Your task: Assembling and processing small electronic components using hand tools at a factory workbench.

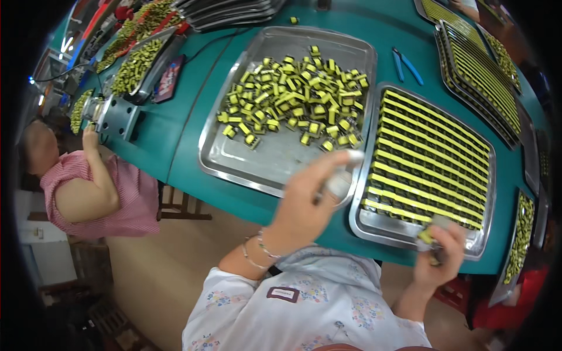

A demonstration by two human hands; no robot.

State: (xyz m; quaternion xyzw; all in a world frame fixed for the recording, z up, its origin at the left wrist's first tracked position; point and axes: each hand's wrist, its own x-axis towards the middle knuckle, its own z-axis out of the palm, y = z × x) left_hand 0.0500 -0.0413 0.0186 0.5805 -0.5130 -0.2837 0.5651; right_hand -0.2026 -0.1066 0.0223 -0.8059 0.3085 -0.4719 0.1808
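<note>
My left hand (307,196), with white finger covers and a bead bracelet at the wrist, reaches over the near right corner of a metal tray (252,161). Its fingers are apart, somewhat blurred, and I see nothing held in them. Loose small yellow-and-black transformers (293,93) lie heaped in that tray. My right hand (445,251) is closed on a small transformer (426,237), partly hidden by the fingers. It is at the near edge of a second metal tray (380,225), where transformers stand in tight rows (430,158), their yellow tops forming stripes.
Blue-handled pliers (407,65) lie beyond the second tray. Stacked filled trays (477,76) stand at right, stacked dark trays (228,11) at the far left. A person in a pink checked top (99,193) works at a metal fixture (120,120) on the left.
</note>
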